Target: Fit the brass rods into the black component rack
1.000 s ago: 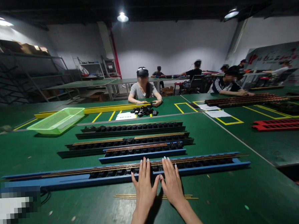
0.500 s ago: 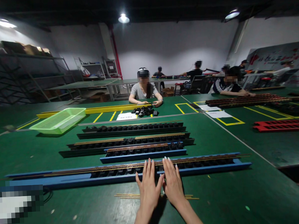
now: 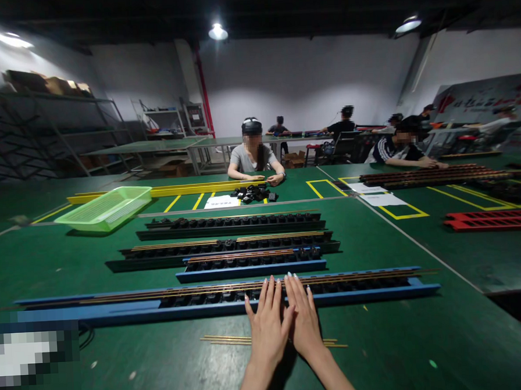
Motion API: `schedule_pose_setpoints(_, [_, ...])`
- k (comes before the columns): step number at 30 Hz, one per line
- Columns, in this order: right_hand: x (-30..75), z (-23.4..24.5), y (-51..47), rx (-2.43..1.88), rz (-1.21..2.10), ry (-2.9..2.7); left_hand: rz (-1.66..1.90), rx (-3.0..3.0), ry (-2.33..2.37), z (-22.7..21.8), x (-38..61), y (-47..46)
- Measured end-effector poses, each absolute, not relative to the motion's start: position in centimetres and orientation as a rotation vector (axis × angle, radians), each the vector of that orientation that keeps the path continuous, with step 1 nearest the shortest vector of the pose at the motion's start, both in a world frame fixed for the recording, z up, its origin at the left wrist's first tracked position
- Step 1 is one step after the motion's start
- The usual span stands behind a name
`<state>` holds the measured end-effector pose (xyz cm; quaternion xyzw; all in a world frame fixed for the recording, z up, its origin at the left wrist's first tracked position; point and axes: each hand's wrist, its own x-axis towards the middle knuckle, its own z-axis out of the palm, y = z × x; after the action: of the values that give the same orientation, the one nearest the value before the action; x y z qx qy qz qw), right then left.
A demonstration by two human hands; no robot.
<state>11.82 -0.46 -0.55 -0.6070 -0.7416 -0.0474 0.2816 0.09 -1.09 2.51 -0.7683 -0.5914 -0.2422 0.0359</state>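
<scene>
left hand [image 3: 267, 331] | right hand [image 3: 304, 323] | open, fingers [image 3: 272, 296] on blue rack [image 3: 87, 313]

One head-worn view, forward and down over the green workbench [image 3: 394, 339], close above it, wide to the far wall [image 3: 307, 82]

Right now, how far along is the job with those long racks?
Done-looking: the front blue rack has brass rods lying along its black pieces. In hand: the left hand and right hand rest their fingertips on that rack, holding nothing visible. Left over: loose brass rods lie near the hands, and a heap of black pieces sits at the far end.
</scene>
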Motion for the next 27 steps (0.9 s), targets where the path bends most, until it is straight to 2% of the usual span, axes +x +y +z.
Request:
schedule_pose_setpoints(11, [11.8, -1.4, -0.2, -1.637, -0.172, -1.982, -0.787, -2.409, -1.797, 1.9, 1.0, -0.9])
schedule_pose_setpoints(27, [11.1, -0.2, -0.4, -1.65, -0.284, -1.94, -0.8, -2.323, -1.768, 1.4, 0.2, -0.1])
